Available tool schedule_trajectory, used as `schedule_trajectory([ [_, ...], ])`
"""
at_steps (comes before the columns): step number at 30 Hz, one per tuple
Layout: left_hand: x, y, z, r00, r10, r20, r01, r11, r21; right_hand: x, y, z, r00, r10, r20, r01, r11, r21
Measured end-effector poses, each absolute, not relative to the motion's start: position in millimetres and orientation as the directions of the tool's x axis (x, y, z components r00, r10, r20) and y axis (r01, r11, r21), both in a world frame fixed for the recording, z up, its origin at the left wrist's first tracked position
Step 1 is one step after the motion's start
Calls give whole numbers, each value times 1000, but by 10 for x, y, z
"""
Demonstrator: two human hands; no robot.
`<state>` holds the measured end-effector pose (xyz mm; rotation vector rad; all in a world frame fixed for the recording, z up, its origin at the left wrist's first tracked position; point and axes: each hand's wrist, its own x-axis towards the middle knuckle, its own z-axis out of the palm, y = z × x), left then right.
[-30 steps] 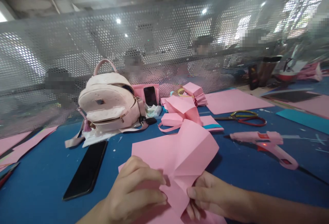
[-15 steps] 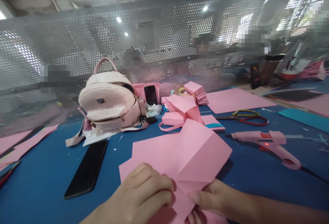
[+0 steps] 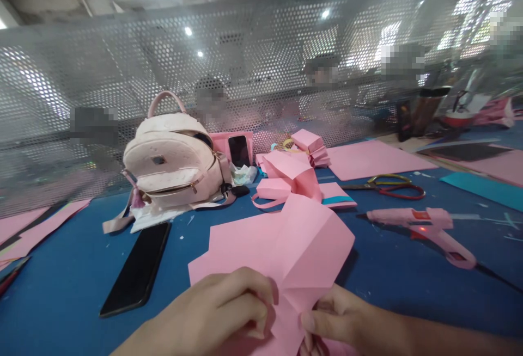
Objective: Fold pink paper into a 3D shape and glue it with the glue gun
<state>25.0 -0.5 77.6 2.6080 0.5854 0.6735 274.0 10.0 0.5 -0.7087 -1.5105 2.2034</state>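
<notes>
A creased pink paper sheet (image 3: pixel 281 247) is lifted off the blue table (image 3: pixel 65 290) in front of me. My left hand (image 3: pixel 220 312) is curled over its lower left part, fingers closed on the paper. My right hand (image 3: pixel 330 320) pinches the sheet's lower edge from the right, thumb on top. The paper's lower corner hangs between both hands. Another pink sheet lies flat beneath it.
A black phone (image 3: pixel 137 271) lies left of the paper. Behind it stands a pink backpack (image 3: pixel 171 163). Folded pink paper pieces (image 3: pixel 292 173), scissors (image 3: pixel 388 187) and a pink glue gun (image 3: pixel 425 225) lie at the back and right. A perforated metal screen (image 3: pixel 245 73) borders the table; people sit beyond it.
Both hands have drawn closer together on the paper's lower edge, and the folded sheet has shifted slightly left and narrowed. Nothing else on the table has moved.
</notes>
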Motion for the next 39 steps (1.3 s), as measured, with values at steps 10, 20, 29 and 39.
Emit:
schedule_trajectory([
  [10, 180, 69, 773, 699, 481, 529, 207, -844, 495, 2724, 111, 0, -782, 575, -241, 15, -369, -929],
  [20, 157, 99, 688, 680, 513, 524, 210, -821, 530, 2740, 119, -48, -793, 576, -197, -22, -351, -936],
  [29, 210, 195, 428, 700, 669, 250, 371, -640, 672, 2763, 192, -182, -762, 632, -142, -88, -317, -944],
  [39, 307, 106, 228, 714, 686, 141, 378, -547, 747, 2798, 203, -119, -724, 665, -185, -97, -364, -926],
])
